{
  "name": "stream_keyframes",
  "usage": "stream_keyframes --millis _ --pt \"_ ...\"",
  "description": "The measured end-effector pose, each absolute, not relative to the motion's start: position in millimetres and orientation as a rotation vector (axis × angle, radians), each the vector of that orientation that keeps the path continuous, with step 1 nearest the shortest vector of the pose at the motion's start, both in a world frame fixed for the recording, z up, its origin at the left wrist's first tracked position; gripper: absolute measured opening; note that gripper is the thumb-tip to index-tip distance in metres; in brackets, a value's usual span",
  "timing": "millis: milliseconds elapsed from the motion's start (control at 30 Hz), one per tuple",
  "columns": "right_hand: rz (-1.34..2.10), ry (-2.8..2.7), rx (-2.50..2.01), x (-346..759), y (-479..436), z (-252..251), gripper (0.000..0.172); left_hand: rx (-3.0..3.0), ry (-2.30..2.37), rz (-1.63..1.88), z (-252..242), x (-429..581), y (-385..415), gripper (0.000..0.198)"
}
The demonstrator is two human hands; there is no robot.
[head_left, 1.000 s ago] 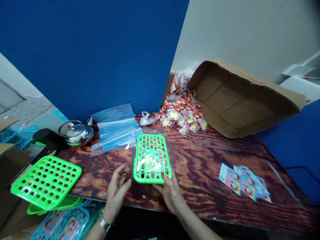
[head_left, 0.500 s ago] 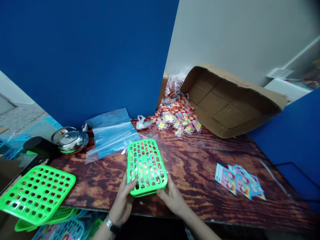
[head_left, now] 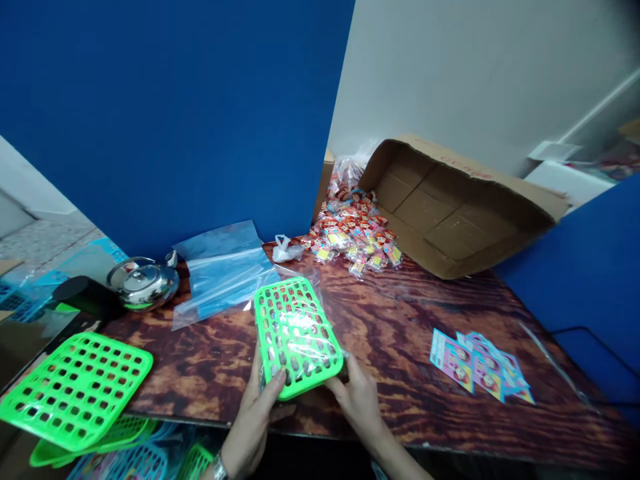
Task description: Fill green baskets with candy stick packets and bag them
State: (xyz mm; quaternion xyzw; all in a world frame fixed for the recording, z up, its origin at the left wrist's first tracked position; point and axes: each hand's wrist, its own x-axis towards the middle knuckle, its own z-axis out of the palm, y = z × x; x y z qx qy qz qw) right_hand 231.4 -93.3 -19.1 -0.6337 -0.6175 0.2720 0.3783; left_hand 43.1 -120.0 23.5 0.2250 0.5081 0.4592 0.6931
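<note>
Between my hands, at the front of the table, is a green plastic basket (head_left: 298,339) with a pattern of holes, wrapped in a clear plastic bag (head_left: 320,283). My left hand (head_left: 253,417) grips its near left corner, thumb on top and fingers beneath. At the near right corner, my right hand (head_left: 357,397) holds the basket by its edge, thumb low at the front. Light glints on the film over the basket. Left of my hands lies another green basket (head_left: 80,387), its holed face upward, overhanging the table's edge.
Flat clear plastic bags (head_left: 225,273) lie behind on the left, beside a shiny metal kettle (head_left: 147,283). Small wrapped figures (head_left: 353,230) are heaped at the back, near a tilted cardboard box (head_left: 460,207). Printed cards (head_left: 480,367) lie at right. More baskets (head_left: 135,460) sit below the table's left edge.
The wrapped basket has turned slightly, its near end shifting right. The clear film now covers more of its near part, and my left thumb has moved a little right.
</note>
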Motion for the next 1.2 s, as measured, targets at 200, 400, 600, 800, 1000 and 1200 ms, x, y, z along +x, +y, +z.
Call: stream_keyframes --millis 200,400,600,800,1000,1200 --pt "0.633 -1.584 -1.634 227.4 -94.2 -20.8 0.019 0.517 1.195 1.017 25.7 55.9 -113.3 0.07" --pt "0.693 -1.518 -1.754 226.9 -89.1 -25.7 0.025 0.469 1.113 1.08 28.2 65.7 -110.4 0.074" --pt "1.17 -1.436 -1.539 244.6 -78.3 -23.1 0.022 0.475 1.12 0.978 23.8 41.3 -108.9 0.067" --pt "1.096 -1.719 -1.526 265.1 -75.5 -15.0 0.02 0.909 1.349 0.826 9.4 29.8 -117.6 0.084" --pt "0.961 -1.685 -1.634 254.6 -78.5 -16.5 0.018 1.651 1.826 0.767 -20.8 23.1 -122.8 0.063" --pt "0.578 -2.045 -1.809 256.9 -82.4 -13.0 0.024 1.876 1.84 0.964 -31.7 6.9 -127.5 0.036"
